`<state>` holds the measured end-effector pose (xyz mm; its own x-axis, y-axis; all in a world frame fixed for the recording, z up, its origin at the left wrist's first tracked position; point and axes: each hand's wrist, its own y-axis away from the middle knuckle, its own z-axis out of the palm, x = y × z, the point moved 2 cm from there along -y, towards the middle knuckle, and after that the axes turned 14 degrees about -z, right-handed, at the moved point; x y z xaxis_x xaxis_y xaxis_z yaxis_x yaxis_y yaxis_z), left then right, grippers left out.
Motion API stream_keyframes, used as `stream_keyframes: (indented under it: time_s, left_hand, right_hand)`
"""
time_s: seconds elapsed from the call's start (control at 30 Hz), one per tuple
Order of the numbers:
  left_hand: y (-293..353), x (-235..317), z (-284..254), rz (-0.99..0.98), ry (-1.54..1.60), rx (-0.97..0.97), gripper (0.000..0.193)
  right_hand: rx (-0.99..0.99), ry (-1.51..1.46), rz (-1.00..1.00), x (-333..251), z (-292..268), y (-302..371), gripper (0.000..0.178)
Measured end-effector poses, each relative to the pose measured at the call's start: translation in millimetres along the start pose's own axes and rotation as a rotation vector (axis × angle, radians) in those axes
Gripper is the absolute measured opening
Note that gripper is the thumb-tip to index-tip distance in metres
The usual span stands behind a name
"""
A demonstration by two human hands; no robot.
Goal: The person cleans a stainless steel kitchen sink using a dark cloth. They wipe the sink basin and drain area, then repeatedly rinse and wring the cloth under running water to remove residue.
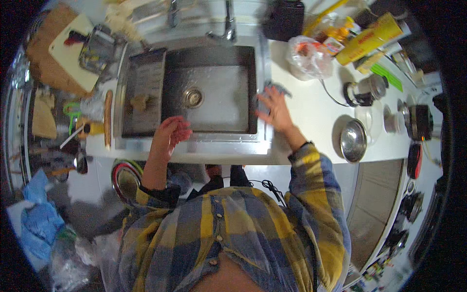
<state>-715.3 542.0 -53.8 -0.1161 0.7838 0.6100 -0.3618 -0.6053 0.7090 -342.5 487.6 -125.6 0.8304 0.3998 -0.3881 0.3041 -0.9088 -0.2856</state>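
My left hand (173, 131) hovers over the front edge of the steel sink (209, 137), its fingers loosely bent and apart, with nothing seen in them. At the sink's right rim, my right hand (276, 109) has its fingers spread over a crumpled grey cloth (278, 88). Whether those fingers press on the cloth is hard to tell, and part of it is hidden below them. Inside the basin, the round drain (193, 98) shows in wet metal. A dark tray section (141, 117) on the sink's left holds a small brownish lump (139, 102).
The faucet (228, 30) stands behind the basin. On the right counter are a knotted plastic bag (309, 58), a yellow roll (370, 38), a small glass-topped appliance (366, 90) and a metal bowl (353, 141). A wooden rolling pin (108, 120) lies left of the sink.
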Motion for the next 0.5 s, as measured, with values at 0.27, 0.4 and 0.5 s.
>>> stream_keyframes:
  time_s: [0.27, 0.4, 0.5]
  left_hand:
    - [25, 24, -48, 0.167, 0.148, 0.007, 0.026]
    - [39, 44, -66, 0.252, 0.182, 0.03, 0.026]
    - [44, 63, -84, 0.298, 0.229, 0.05, 0.026]
  right_hand:
    - [0.072, -0.104, -0.026, -12, 7, 9, 0.049]
    - [-0.109, -0.109, -0.158, -81, 12, 71, 0.065]
    - [-0.269, -0.157, -0.278, -114, 27, 59, 0.07]
